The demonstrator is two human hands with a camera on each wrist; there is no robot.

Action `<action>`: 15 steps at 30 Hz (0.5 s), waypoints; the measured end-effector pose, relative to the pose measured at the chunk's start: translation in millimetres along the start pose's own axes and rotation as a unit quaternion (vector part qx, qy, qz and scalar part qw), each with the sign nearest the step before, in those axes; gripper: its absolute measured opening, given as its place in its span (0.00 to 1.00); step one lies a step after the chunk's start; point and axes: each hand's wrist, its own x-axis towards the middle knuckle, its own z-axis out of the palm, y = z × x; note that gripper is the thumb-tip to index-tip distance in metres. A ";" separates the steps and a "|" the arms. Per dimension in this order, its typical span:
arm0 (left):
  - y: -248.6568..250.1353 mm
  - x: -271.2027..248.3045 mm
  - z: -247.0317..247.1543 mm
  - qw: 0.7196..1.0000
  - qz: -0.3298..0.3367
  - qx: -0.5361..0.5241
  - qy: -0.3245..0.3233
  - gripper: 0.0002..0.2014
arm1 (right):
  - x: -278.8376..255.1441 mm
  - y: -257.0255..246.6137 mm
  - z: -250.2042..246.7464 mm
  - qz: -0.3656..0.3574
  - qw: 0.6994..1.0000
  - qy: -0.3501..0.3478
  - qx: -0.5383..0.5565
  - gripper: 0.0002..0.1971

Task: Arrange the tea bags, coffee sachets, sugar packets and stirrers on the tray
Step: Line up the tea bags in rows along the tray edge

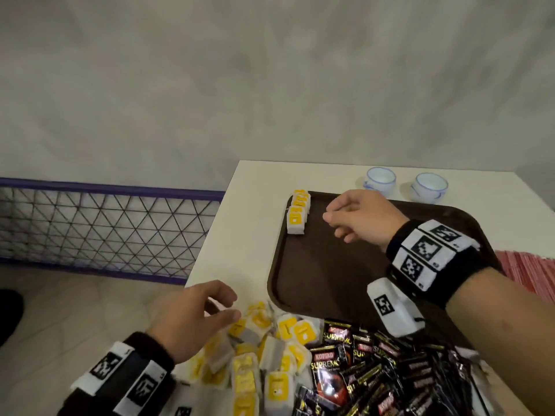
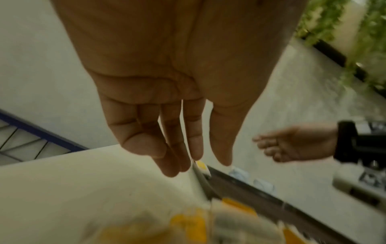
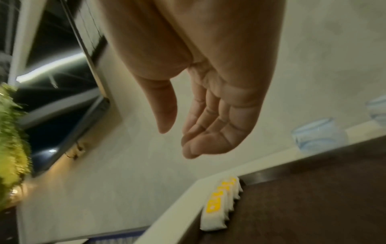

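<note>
From the head view, the left hand (image 1: 195, 316) hovers empty with fingers loosely spread just beside the loose tea bags (image 1: 264, 349) on the desk (image 1: 240, 235), at the tray's (image 1: 330, 265) near-left corner. The right hand (image 1: 357, 214), slack and empty, hangs over the tray beside the row of tea bags (image 1: 297, 216) running along its left rim. The left wrist view shows relaxed fingers (image 2: 163, 156) above blurred yellow bags. The right wrist view shows a bare palm above the row.

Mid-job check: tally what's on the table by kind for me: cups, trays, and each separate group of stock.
Cups: 2
Tray: 1
Tea bag groups: 2, the row on the tray and the loose heap
Coffee sachet heap: 1
Red stack at the right edge, kind unclear: 1
Total: 7
</note>
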 end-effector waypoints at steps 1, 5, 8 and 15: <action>0.5 -8.4 3.4 0.999 0.002 0.039 -0.018 0.09 | -14.6 -2.6 -5.2 -0.012 1.000 -0.015 -0.006 0.06; 8.7 -33.0 12.8 0.990 0.005 0.131 -0.049 0.23 | -73.9 -5.8 -18.3 -0.046 0.998 -0.050 0.006 0.04; 10.2 -50.0 18.2 0.988 0.016 0.137 -0.068 0.29 | -116.0 -0.9 -22.4 -0.054 0.996 -0.068 0.022 0.02; 4.7 -79.0 46.7 0.987 0.023 0.131 -0.085 0.37 | -192.4 26.5 -14.8 -0.047 0.993 -0.083 0.062 0.04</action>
